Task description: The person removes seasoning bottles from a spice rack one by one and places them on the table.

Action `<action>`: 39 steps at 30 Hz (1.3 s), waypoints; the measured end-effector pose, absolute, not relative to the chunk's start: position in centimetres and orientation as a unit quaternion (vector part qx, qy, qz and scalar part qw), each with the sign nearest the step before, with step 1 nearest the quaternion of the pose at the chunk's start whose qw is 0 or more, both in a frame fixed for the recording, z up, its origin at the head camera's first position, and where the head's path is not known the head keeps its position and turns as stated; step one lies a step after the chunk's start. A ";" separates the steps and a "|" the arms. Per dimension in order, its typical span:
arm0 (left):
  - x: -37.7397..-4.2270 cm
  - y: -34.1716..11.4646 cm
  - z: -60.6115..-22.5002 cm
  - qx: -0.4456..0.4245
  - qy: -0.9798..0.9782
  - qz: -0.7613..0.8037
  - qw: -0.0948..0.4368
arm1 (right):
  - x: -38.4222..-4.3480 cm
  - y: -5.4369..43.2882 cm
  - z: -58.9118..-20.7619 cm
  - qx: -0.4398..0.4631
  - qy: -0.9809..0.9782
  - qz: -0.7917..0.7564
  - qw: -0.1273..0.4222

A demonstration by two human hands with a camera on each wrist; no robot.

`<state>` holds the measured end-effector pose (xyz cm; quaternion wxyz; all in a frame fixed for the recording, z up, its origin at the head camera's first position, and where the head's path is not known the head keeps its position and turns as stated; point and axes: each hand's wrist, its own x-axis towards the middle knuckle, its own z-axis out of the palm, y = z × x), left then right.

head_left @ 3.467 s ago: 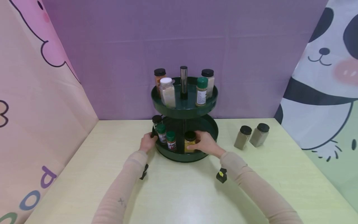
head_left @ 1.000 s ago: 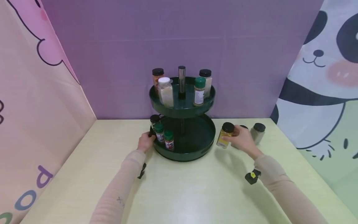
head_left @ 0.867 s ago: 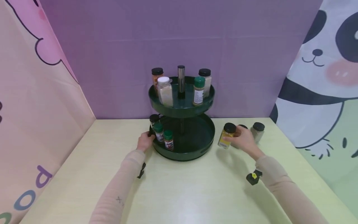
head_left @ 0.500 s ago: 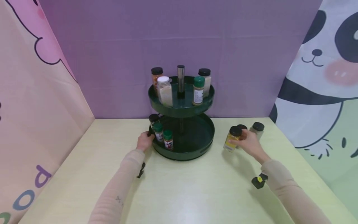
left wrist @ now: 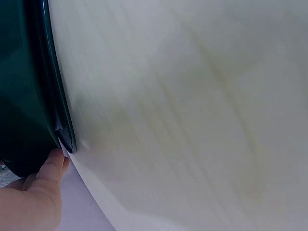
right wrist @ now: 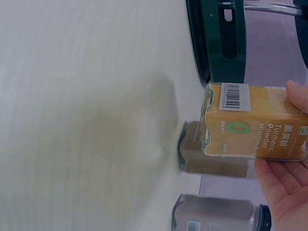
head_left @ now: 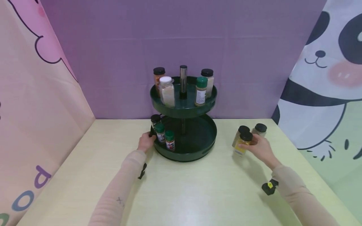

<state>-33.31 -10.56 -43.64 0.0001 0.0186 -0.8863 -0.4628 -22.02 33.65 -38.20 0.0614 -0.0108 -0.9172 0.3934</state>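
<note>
My right hand (head_left: 263, 149) grips a jar of turmeric powder (right wrist: 255, 122) with a black lid, thumb on one side and fingers on the other. The jar leans a little and hangs close over the table, in front of two black-lidded spice jars: a brownish one (head_left: 236, 138) that it partly covers and a greyish one (right wrist: 216, 214). At the left side of a dark green two-tier turntable rack (head_left: 183, 157), my left hand (head_left: 145, 142) holds the lower tier's rim. Its fingertips are at the rim's underside in the left wrist view.
On the lower tier's left stand a black-lidded jar (head_left: 155, 120) and two green-lidded bottles (head_left: 160, 135). The upper tier (head_left: 183, 112) carries several jars, one white-lidded (head_left: 167, 94), around a metal post (head_left: 183, 80). A purple backdrop (head_left: 124, 78) rises behind the table (head_left: 181, 194).
My right hand has lifted the turmeric jar off the lower tier and carried it right, then lower and nearer, to the two jars. My left hand stays at the rim.
</note>
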 end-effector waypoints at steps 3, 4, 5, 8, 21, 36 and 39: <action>-33.2 -10.4 -43.5 0.024 -0.886 -0.464 0.000 | -21.9 34.1 -38.5 -0.017 -0.918 0.391 0.060; -32.9 -10.3 -43.2 0.032 -0.886 -0.462 -0.011 | -21.8 34.3 -38.6 -0.020 -0.919 0.389 0.061; -32.8 -10.3 -43.1 0.032 -0.887 -0.460 -0.010 | -21.8 34.4 -38.6 -0.021 -0.920 0.387 0.063; -32.5 -10.1 -42.9 0.032 -0.891 -0.453 -0.007 | -21.6 35.0 -38.8 -0.025 -0.921 0.383 0.067; -32.5 -10.1 -43.0 0.030 -0.890 -0.454 0.002 | -20.8 37.1 -38.9 -0.059 -0.918 0.385 0.074; -32.6 -10.1 -42.9 0.032 -0.889 -0.456 -0.008 | -20.6 37.8 -39.4 -0.104 -0.914 0.383 0.081; -32.6 -10.1 -43.0 0.031 -0.891 -0.454 -0.004 | -20.6 37.9 -39.5 -0.105 -0.913 0.386 0.081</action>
